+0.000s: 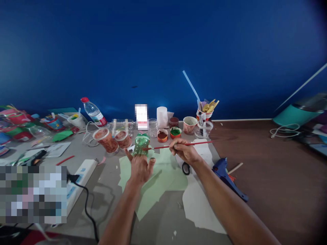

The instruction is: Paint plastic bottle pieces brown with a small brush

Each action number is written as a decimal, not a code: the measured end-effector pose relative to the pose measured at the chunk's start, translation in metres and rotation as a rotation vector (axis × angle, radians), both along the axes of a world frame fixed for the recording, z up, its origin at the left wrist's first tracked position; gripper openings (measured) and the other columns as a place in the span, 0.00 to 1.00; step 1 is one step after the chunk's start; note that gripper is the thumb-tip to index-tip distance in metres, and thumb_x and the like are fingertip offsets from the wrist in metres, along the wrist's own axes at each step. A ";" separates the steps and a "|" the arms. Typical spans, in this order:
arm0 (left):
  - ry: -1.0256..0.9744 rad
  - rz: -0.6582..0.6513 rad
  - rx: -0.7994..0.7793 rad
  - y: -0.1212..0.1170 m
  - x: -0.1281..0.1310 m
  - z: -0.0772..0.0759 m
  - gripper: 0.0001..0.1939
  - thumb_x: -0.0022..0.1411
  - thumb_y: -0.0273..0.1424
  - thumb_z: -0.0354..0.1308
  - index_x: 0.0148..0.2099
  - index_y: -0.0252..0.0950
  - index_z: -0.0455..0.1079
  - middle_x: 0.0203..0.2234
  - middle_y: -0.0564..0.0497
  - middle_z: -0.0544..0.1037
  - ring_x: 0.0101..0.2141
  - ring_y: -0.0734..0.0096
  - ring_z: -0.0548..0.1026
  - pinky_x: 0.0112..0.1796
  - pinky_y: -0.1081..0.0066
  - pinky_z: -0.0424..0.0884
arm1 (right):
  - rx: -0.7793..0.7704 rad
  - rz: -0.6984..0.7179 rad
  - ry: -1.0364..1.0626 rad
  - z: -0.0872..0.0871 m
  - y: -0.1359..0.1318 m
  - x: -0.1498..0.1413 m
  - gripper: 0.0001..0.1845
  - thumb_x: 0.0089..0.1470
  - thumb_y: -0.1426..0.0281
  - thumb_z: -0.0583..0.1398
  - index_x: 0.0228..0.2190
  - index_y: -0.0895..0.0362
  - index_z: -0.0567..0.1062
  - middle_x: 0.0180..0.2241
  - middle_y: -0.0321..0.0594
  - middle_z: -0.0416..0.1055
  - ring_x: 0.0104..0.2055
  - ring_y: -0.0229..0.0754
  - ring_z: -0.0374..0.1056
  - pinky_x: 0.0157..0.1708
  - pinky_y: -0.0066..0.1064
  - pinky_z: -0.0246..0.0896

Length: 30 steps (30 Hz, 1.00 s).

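Observation:
A cut green plastic bottle piece (141, 145) sits at the end of my left hand (140, 168). Its middle fingers are hidden by the piece, while the thumb and one outer finger stick out to the sides. My right hand (184, 150) is closed round a thin red paintbrush (163, 147), held nearly level. The brush's left end meets the green piece. Beneath both hands lies pale green paper (168, 170). Just beyond the brush stand a cup of green paint (175, 132) and a cup of brown paint (162, 135).
White paper (201, 211) and black scissor handles (186, 168) lie under my right forearm, beside a blue glue gun (228, 178). Paint-stained cups (106, 140), a water bottle (94, 112) and a tissue roll (161, 116) stand farther back. A power strip (81, 180) with a black cord is at left.

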<state>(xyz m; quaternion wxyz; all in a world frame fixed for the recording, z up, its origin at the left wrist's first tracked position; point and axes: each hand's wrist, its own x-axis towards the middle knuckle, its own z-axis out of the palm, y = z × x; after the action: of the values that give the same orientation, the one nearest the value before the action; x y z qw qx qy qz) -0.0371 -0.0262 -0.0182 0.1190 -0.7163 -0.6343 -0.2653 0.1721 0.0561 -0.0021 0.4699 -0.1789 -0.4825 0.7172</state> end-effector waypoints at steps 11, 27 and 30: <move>-0.086 -0.021 -0.049 0.000 0.004 0.005 0.37 0.68 0.50 0.27 0.41 0.35 0.74 0.27 0.41 0.78 0.41 0.50 0.74 0.60 0.40 0.32 | -0.012 -0.046 0.001 0.001 0.001 0.000 0.05 0.41 0.69 0.65 0.24 0.57 0.80 0.18 0.36 0.71 0.20 0.35 0.63 0.23 0.29 0.50; -0.376 -0.109 -0.107 0.001 0.007 0.013 0.48 0.62 0.58 0.20 0.60 0.35 0.67 0.40 0.39 0.79 0.56 0.47 0.67 0.61 0.48 0.19 | -0.012 -0.008 -0.010 -0.007 0.005 0.004 0.07 0.44 0.66 0.67 0.26 0.57 0.79 0.19 0.36 0.71 0.22 0.35 0.64 0.23 0.28 0.54; -0.407 -0.108 -0.109 0.001 0.006 0.012 0.46 0.63 0.57 0.21 0.58 0.38 0.69 0.39 0.40 0.79 0.57 0.48 0.66 0.61 0.47 0.21 | -0.023 -0.043 0.004 -0.006 0.006 0.005 0.07 0.43 0.66 0.67 0.26 0.57 0.79 0.19 0.35 0.71 0.22 0.35 0.64 0.23 0.28 0.54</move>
<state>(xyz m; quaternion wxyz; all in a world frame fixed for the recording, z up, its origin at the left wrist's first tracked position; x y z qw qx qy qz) -0.0311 -0.0250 -0.0063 -0.0647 -0.6863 -0.6192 -0.3759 0.1768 0.0616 -0.0085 0.4841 -0.1931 -0.4692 0.7129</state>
